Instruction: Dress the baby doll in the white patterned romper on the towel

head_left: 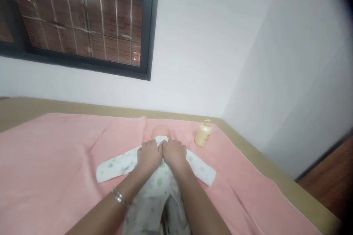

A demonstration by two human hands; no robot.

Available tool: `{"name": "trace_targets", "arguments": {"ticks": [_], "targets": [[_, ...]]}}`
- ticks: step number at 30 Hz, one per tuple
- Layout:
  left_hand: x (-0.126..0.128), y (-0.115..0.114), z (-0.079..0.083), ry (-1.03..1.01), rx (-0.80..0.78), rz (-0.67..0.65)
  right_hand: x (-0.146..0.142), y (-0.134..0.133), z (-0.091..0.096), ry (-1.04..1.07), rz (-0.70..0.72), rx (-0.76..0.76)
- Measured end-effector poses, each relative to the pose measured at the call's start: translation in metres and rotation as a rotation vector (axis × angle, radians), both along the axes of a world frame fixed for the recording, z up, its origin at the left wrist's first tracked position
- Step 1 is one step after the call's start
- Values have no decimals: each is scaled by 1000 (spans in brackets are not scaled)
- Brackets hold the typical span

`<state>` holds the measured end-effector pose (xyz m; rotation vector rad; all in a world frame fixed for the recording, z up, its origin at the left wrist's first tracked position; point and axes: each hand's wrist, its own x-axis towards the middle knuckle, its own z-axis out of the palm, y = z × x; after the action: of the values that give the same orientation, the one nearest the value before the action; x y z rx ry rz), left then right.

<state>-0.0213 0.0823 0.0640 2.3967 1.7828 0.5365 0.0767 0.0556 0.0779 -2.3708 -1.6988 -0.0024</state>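
Clearly you are at the neck of the suit (150, 198): your left hand (149, 154) and right hand (174, 153) sit side by side, touching, just below the head of the doll (160, 131). The fingers of both curl down into the white collar and pinch it (thumbs are hidden, so I cannot say how much cloth each holds). By my reading this is the closing or straightening of the neckline, with the body of the suit already laid out. A next move calls for a small, even pull from both hands, keeping the cloth off the face and the collar centred under the chin. A one-sided tug would likely skew the front.

The doll lies on its back in the middle of the pink towel (55, 154), head away from you and legs toward you, running out of view between your forearms. Only the bald crown shows above your knuckles. The suit is white with a faint green print, soft and wrinkled. Its sleeves (116, 165) spread flat to either side and look empty at the cuffs. A cream bottle (203, 134) sits near the doll's head on the right, apart from the sleeve. A bracelet (120, 196) rings your left wrist.
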Motion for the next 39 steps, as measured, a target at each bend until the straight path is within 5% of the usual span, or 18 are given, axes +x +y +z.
{"name": "trace_targets", "arguments": {"ticks": [9, 14, 20, 30, 39], "targets": [[-6, 17, -3, 31, -87, -26, -32, -11, 7, 89, 8, 138], [0, -3, -3, 43, 84, -60, -9, 2, 2, 211, 50, 56], [6, -22, 2, 44, 96, -57, 23, 3, -2, 235, 149, -79], [-17, 16, 2, -47, -80, -83, 5, -26, 26, 197, 186, -93], [-7, -18, 8, 166, 107, -136, 30, 7, -6, 295, 150, -68]]}}
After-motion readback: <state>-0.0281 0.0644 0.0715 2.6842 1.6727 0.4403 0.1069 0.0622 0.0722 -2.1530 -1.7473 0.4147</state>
